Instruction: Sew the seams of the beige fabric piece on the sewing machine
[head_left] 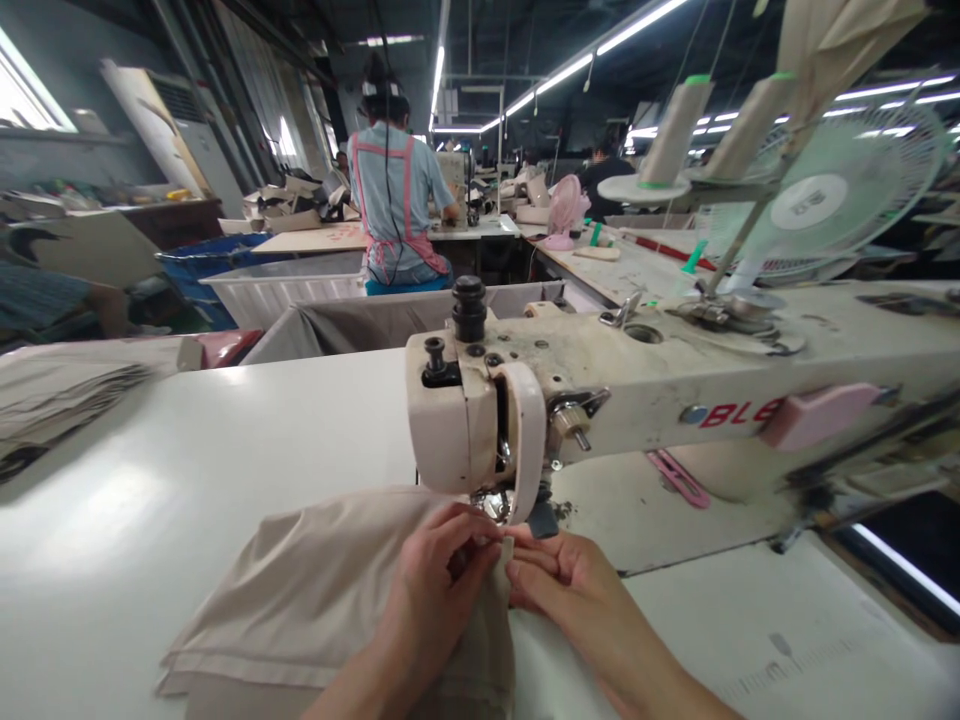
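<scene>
A beige fabric piece (315, 590) lies folded on the white table (187, 470) in front of the sewing machine (600, 400). My left hand (435, 585) rests on the cloth, its fingers pinched on the fabric edge right under the machine head. My right hand (570, 585) meets it from the right, fingers closed on the same edge beside the presser foot (499, 505). The needle itself is hidden behind the machine head and my fingers.
A stack of beige cut pieces (60, 400) lies at the left table edge. Thread cones (675, 130) and a green fan (840, 190) stand behind the machine. A grey bin (360, 320) sits beyond the table. A person in a pink apron (394, 190) works further back.
</scene>
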